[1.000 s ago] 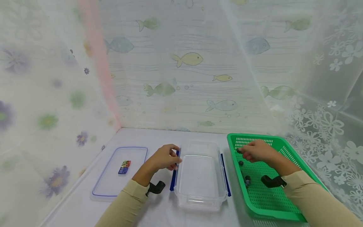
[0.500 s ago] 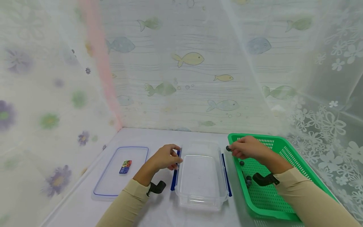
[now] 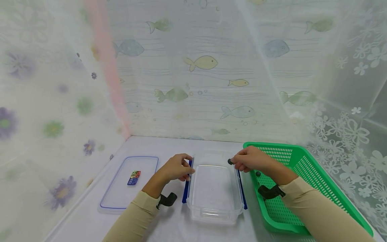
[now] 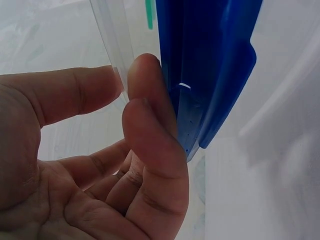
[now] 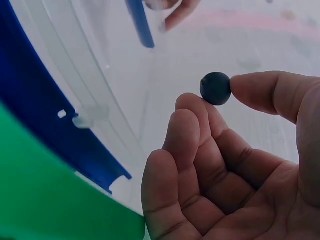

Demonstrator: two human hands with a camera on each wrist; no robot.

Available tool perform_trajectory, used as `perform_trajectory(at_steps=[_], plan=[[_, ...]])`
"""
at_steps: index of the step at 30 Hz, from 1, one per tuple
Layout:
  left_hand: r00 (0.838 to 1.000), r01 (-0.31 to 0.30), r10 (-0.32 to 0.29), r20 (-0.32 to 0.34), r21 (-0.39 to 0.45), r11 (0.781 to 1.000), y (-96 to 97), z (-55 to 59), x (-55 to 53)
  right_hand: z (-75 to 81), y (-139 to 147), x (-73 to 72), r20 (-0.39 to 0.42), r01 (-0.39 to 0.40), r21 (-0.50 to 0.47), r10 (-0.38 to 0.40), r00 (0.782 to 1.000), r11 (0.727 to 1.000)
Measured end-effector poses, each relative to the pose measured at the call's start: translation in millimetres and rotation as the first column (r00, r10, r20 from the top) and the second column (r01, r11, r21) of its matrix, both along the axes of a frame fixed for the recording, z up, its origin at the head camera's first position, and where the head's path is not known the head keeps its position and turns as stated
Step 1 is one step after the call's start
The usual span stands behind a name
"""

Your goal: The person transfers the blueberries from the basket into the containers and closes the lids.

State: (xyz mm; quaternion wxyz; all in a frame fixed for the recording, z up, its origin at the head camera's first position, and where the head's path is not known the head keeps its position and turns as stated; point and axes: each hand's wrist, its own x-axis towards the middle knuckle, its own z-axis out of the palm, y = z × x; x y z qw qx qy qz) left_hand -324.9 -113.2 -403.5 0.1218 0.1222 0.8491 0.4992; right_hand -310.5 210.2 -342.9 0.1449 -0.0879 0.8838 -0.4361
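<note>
A clear plastic food container point(image 3: 213, 213) with blue side clips stands mid-table. My left hand point(image 3: 176, 167) holds its left rim, and in the left wrist view thumb point(image 4: 100, 90) and fingers pinch the clear edge beside a blue clip point(image 4: 210, 65). Above the container's far right part, my right hand point(image 3: 251, 160) pinches a dark blueberry point(image 3: 230, 161) between thumb and fingertip. The right wrist view shows this round blueberry point(image 5: 216, 88) held at the fingertips, its other fingers loosely curled. Another blueberry point(image 3: 258, 173) lies in the green basket point(image 3: 282, 228); the right wrist mount hides part of the basket floor.
On the left of the white table point(image 3: 163, 215) lies a clear lid point(image 3: 116, 198) with a blue seal and a colourful label point(image 3: 134, 178). The basket stands close to the container's right side. Printed curtains point(image 3: 199, 101) surround the table at the back and sides.
My right hand has lifted the blueberry from the basket's left side and carried it left over the container's right rim. The left hand has stayed at the left rim.
</note>
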Motion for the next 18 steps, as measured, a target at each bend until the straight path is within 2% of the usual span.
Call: perform_trajectory(at_steps=[18], plan=[[1.0, -0.001, 0.001, 0.002, 0.013, 1.0, 0.0, -0.7, 0.2, -2.1, -10.8, 1.1, -0.006, -0.025, -0.008, 0.025, 1.0, 1.0]])
